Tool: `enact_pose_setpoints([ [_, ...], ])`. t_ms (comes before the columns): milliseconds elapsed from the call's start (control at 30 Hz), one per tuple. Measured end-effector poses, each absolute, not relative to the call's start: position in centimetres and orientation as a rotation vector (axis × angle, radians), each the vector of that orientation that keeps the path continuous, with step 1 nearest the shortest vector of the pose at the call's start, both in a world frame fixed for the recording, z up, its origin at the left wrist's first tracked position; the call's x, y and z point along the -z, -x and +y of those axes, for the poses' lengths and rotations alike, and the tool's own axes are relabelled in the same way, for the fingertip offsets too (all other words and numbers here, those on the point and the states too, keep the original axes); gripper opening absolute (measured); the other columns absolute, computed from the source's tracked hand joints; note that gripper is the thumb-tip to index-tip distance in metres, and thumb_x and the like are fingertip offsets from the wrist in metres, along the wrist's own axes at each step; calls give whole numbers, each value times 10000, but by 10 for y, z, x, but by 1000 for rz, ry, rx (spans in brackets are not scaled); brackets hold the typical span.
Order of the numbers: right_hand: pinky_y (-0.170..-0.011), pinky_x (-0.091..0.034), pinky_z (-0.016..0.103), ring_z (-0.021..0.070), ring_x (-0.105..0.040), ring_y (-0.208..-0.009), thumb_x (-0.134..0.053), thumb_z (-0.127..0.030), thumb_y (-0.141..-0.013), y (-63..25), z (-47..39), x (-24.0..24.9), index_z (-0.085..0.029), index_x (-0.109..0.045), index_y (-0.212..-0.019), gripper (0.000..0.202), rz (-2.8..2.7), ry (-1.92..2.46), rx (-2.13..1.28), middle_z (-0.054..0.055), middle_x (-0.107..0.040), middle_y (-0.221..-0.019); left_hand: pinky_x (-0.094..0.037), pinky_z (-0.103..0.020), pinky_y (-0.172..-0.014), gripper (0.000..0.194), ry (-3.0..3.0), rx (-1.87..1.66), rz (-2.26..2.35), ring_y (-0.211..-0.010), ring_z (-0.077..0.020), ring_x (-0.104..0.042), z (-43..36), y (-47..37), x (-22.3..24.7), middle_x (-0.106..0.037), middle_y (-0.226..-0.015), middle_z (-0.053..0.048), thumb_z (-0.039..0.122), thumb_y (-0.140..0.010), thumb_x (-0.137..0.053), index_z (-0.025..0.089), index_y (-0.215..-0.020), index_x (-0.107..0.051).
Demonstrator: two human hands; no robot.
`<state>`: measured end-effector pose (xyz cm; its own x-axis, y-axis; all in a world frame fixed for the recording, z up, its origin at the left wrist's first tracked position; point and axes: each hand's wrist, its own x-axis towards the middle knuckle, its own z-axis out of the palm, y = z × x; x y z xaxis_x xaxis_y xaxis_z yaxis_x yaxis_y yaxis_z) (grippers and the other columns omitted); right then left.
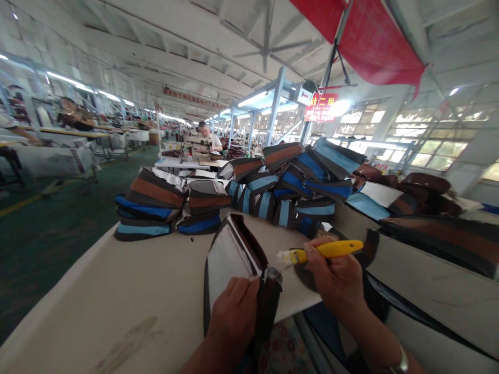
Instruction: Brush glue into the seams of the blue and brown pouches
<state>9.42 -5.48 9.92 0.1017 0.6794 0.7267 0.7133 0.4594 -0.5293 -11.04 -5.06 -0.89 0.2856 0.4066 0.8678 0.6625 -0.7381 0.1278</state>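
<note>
My left hand point(235, 314) grips the near edge of a bag panel point(228, 254) that stands on the pale table, its whitish inner side showing and dark fabric along its edges. A dark brown strip runs along its upper edge, and a dark flap hangs beside my fingers. In my right hand point(338, 278) is a paintbrush point(336, 249) with a yellow handle, held level. Its pale bristles point left, just right of the panel and apart from it. A bracelet or watch circles my right wrist.
Stacked striped bag pieces point(156, 189) in brown, blue and grey line the back of the table point(156, 285). More pieces pile up at centre point(296, 171), and large panels point(421, 265) lie to my right. A person point(210, 137) sits behind a sewing machine beyond.
</note>
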Motion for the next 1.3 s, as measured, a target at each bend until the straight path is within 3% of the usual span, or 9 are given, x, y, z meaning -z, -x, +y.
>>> enact_pose_setpoints([
  [167, -529, -411, 249, 135, -555, -516, -518, -359, -939, -80, -59, -109, -205, -587, -791, 225, -1739, 1148, -201, -37, -559, -580, -453, -301, -544, 127, 2234, 1193, -865, -631, -175, -479, -54, 102, 0, -556, -724, -58, 74, -913, -490, 87, -927, -616],
  [367, -603, -354, 314, 184, -570, -590, -468, -285, -897, -77, -47, -116, -179, -578, -721, 232, -2105, 1281, 162, 28, -587, -618, -393, -313, -523, 154, 2258, 1124, -881, -618, -176, -456, -58, 97, -3, -521, -708, -37, 77, -920, -468, 131, -827, -577],
  [533, -553, -284, 293, 132, -483, -529, -489, -245, -895, -69, -47, -125, -200, -527, -681, 222, -2240, 1273, 55, -15, -534, -580, -362, -317, -527, 200, 2351, 1149, -844, -619, -166, -445, -57, 93, 2, -510, -711, -34, 99, -925, -481, 154, -741, -538],
  [633, -533, -219, 316, 124, -410, -484, -529, -207, -846, -62, -43, -125, -201, -515, -670, 177, -2306, 1350, 238, -25, -504, -554, -334, -330, -517, 191, 2325, 1176, -813, -615, -173, -432, -56, 91, 5, -506, -705, -35, 80, -909, -488, 155, -742, -541],
  [867, -538, -265, 308, 139, -480, -514, -522, -222, -862, -64, -36, -127, -188, -556, -706, 163, -2295, 1300, 250, 0, -554, -589, -353, -319, -534, 128, 2331, 1181, -750, -615, -169, -434, -54, 101, -2, -520, -704, -35, 82, -913, -486, 120, -868, -600],
  [1000, -597, -395, 291, 158, -559, -572, -537, -330, -922, -81, -36, -137, -190, -593, -768, 216, -1827, 1172, -8, 5, -591, -627, -412, -286, -583, 127, 2249, 1304, -797, -650, -161, -480, -46, 134, -15, -554, -741, -40, 101, -916, -524, 116, -1007, -611],
  [1133, -509, -424, 237, 119, -501, -472, -643, -357, -898, -85, -47, -130, -204, -616, -807, 180, -1352, 922, -519, -63, -499, -518, -478, -241, -666, 84, 2216, 1514, -1079, -742, -138, -575, -30, 169, -6, -598, -839, -26, 156, -928, -555, 184, -990, -604],
  [1200, -501, -431, 210, 100, -492, -477, -700, -330, -859, -78, -54, -119, -196, -639, -828, 150, -1200, 815, -687, -69, -489, -525, -502, -242, -708, 73, 2151, 1583, -1282, -790, -141, -605, -25, 180, 7, -609, -884, -26, 230, -925, -581, 191, -987, -593],
  [1300, -483, -425, 189, 85, -475, -468, -754, -322, -811, -67, -65, -105, -177, -674, -886, 181, -1061, 796, -820, -65, -493, -521, -521, -307, -765, 246, 1858, 1655, -1588, -881, -198, -614, -31, 190, 27, -607, -934, -49, 403, -869, -649, 188, -966, -581],
])
